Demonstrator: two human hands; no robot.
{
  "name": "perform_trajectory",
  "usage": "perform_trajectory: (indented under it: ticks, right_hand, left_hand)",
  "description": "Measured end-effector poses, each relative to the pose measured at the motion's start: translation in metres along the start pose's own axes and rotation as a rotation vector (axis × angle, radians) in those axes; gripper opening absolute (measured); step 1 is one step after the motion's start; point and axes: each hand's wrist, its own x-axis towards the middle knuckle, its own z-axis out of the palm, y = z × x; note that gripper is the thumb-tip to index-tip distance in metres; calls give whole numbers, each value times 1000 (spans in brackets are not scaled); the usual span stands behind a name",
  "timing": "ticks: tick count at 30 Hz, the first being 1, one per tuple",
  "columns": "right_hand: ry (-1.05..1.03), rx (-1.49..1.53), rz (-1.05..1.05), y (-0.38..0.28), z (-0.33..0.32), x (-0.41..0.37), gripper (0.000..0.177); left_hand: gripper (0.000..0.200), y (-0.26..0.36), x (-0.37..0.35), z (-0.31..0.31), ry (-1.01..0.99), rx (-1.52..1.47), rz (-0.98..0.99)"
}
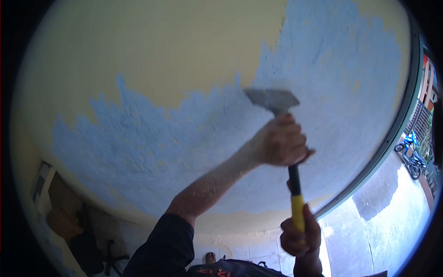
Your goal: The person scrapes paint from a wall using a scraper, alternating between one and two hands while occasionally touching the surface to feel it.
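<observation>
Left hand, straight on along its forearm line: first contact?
Probably the blue patch of wall, up and to the right of the left hand. Nothing else shows in between, though the scraper it grips may touch first. The gap to the wall is unclear from this single view.

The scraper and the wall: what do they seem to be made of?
The scraper's blade looks like metal, probably steel: dull grey and flat. Its handle could be plastic or rubber, judging by its solid black and bright yellow sections. The wall is perhaps plaster or concrete under matt paint: a yellowish coat ends raggedly against a blue layer.
</observation>
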Motion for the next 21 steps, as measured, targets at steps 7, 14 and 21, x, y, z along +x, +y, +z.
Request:
perform_trajectory:
  ticks: [7, 14, 21]
  right_hand:
    - [31, -96, 23, -4, -4, -1, 55]
    - [-71, -98, 9, -23, 16, 21, 55]
    - [-33, -61, -15, -25, 15, 16, 54]
  left_hand:
    - [36, 10, -7, 2, -10, 34, 7]
    - [38, -21, 20, 3, 69, 90, 26]
    - [37, -25, 17, 17, 54, 132, 88]
